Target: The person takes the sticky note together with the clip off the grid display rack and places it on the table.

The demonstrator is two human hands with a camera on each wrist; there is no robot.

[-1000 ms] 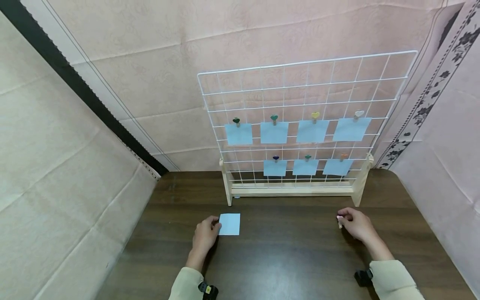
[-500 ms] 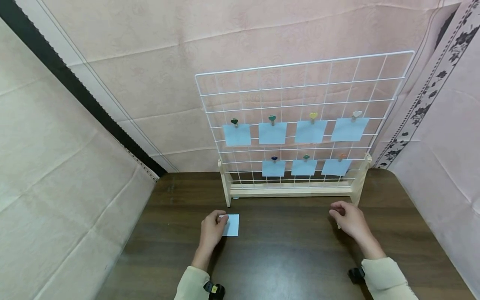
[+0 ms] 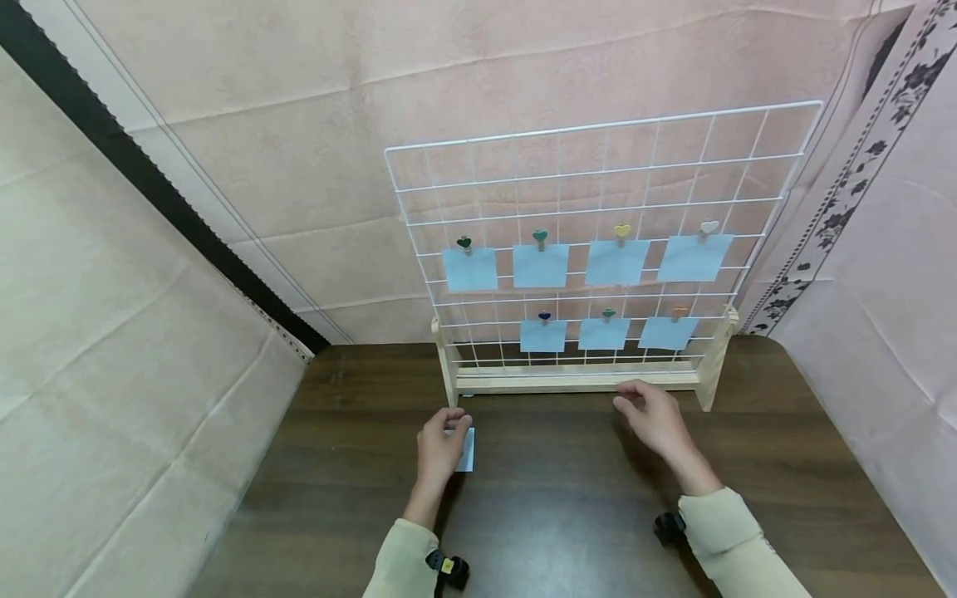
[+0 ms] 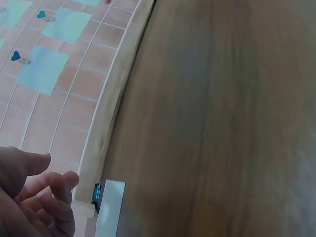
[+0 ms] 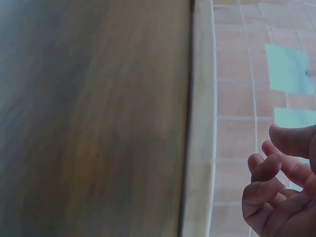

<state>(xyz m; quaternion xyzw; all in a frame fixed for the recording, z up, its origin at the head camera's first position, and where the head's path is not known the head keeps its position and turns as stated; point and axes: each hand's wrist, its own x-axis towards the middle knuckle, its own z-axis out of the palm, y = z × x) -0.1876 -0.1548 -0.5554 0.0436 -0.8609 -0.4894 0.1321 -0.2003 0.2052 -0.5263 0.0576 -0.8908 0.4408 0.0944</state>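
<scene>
A light blue paper note [image 3: 467,453] lies on the table, partly covered by my left hand [image 3: 441,444]. That hand hovers at the note's left side with fingers loosely bent; in the left wrist view its thumb [image 4: 37,163] stands apart from the fingers, and nothing shows between them. In front of the rack base is my right hand [image 3: 658,422], fingers curled. The right wrist view shows a small gap between its thumb [image 5: 289,139] and index finger. The small pale pink clip seen earlier is not visible now; the curled fingers may hide it.
A white wire grid rack [image 3: 598,171] on a wooden stand [image 3: 561,384] stands at the back. Two rows of blue notes [image 3: 540,267] hang on it from heart-topped clips [image 3: 621,232]. A small blue object [image 4: 96,192] lies by the stand's foot. Cloth walls [image 3: 247,208] surround the table.
My left hand has moved right, over more of the blue note. The right hand has moved left, and the pale clip it pinched has gone out of sight.
</scene>
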